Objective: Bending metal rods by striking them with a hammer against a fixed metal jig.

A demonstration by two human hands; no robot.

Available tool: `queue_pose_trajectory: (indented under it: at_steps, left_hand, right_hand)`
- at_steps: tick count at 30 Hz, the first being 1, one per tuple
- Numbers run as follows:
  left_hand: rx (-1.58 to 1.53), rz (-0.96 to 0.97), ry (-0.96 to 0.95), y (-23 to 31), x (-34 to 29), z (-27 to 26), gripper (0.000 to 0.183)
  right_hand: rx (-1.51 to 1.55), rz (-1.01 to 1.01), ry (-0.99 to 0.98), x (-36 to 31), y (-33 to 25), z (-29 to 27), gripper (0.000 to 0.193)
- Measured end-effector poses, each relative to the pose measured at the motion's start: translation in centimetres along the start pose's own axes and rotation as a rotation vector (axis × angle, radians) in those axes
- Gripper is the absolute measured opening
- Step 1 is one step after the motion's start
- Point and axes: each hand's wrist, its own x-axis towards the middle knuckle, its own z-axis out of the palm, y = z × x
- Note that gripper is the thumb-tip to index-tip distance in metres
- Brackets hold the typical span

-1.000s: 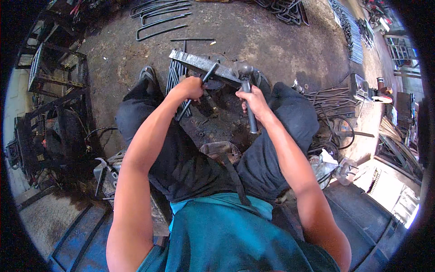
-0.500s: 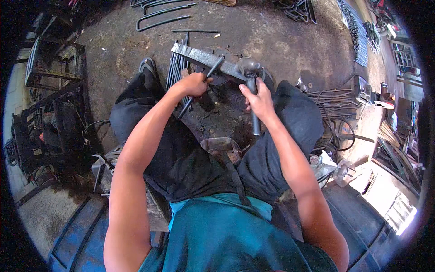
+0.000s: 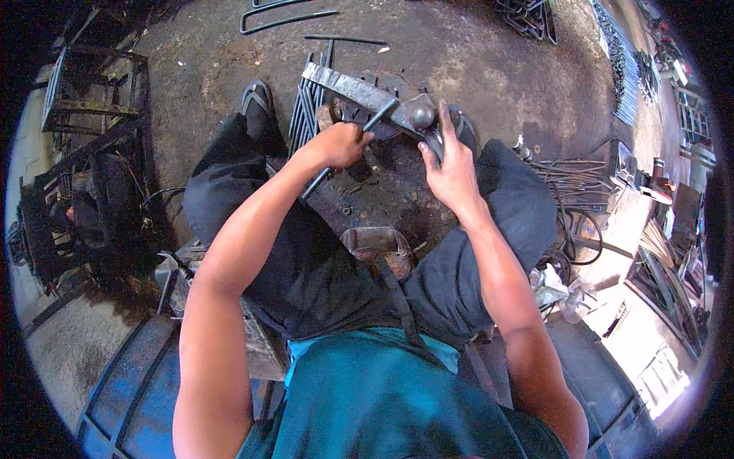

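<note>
My left hand [image 3: 339, 145] is closed around a dark metal rod [image 3: 381, 116]. The rod slants up to the right, and its upper part crosses a thick flat steel bar [image 3: 344, 86] between my feet. My right hand [image 3: 453, 174] grips a hammer [image 3: 420, 115] close to its head, the thumb on the handle and the index finger stretched up beside the head. The hammer's rounded head is near the right end of the bar; whether they touch I cannot tell. My palm hides most of the handle.
Several straight rods [image 3: 302, 115] lie in a bundle left of the steel bar. Bent rods [image 3: 287, 21] are on the floor beyond. A metal box-like piece [image 3: 375, 241] sits between my thighs. Cables and thin rods [image 3: 573, 183] lie at the right; a metal frame [image 3: 92, 107] stands left.
My right hand has turned, its index finger now extended and the hammer handle no longer hanging visibly below it. The left hand still holds the rod across the bar. The whole view has shifted slightly.
</note>
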Motion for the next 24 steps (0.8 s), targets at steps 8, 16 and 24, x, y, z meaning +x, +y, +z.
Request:
queue_pose_trajectory:
  at_steps: [8, 16, 24]
  left_hand:
    - [-0.018, -0.076, 0.047, 0.8, 0.1, 0.4, 0.056]
    - [-0.117, -0.178, 0.111, -0.3, 1.1, 2.6, 0.066]
    - [-0.177, -0.229, 0.052, -0.9, 1.0, 2.9, 0.073]
  right_hand:
    - [0.010, 0.092, -0.022, 0.8, 0.2, -1.0, 0.059]
    - [-0.060, 0.230, 0.087, 1.9, 1.5, -0.5, 0.035]
    - [-0.096, 0.169, -0.002, 1.6, 1.6, 0.2, 0.043]
